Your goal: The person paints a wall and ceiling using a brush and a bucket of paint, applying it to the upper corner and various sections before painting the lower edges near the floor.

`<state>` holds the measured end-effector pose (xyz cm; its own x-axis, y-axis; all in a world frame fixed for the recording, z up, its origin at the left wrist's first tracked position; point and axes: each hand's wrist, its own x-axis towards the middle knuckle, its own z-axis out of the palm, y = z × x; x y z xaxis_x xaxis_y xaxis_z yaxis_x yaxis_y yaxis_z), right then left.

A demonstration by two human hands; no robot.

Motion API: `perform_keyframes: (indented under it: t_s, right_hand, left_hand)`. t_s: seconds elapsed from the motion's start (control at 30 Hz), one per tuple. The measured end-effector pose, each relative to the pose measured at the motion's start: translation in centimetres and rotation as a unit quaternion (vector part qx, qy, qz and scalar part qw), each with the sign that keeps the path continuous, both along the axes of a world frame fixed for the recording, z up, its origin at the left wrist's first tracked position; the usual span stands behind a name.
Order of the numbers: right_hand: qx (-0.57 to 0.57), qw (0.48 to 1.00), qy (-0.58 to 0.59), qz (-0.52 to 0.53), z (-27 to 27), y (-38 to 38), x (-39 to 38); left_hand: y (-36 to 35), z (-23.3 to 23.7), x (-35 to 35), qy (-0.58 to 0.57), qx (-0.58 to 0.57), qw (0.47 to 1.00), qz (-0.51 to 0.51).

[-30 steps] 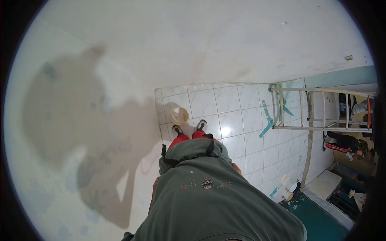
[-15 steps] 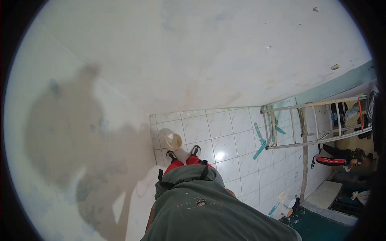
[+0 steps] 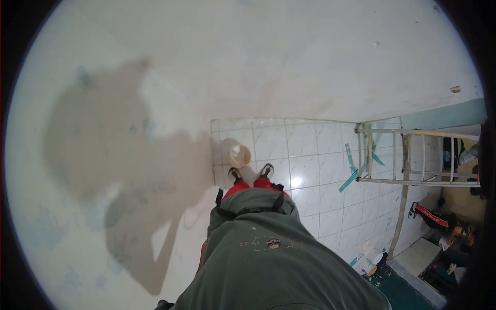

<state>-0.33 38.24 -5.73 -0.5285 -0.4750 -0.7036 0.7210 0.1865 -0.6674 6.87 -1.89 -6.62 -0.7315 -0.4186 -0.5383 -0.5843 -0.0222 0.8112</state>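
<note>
Neither my left hand nor my right hand shows. A narrow brown strip, perhaps part of my left arm, shows beside the grey-green garment (image 3: 258,268) on my body. A small dark object (image 3: 164,305) pokes in at the bottom edge, too cut off to identify. On the tiled floor by my feet (image 3: 266,170) stands a cream bucket (image 3: 239,156) with something whitish inside, close to the wall corner.
Pale patchy walls (image 3: 310,62) rise ahead and on the left, the left one bearing my shadow. A metal ladder (image 3: 395,181) stands at the right beyond green tape (image 3: 349,179). Another person (image 3: 439,219) is at the far right. White containers (image 3: 373,256) sit at lower right.
My view has shifted, so the bucket, feet and ladder appear farther right and higher. The dark object has come in at the bottom edge. The other person's posture has changed.
</note>
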Motion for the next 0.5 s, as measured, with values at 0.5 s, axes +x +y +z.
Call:
perform_keyframes:
  t_s: [0.5]
  right_hand:
    - [-0.04, 0.998, -0.041, 0.036, 7.0, -1.1, -8.4]
  left_hand:
    - [0.9, 1.1, 11.0, -0.05, 0.035, 0.998, 0.023]
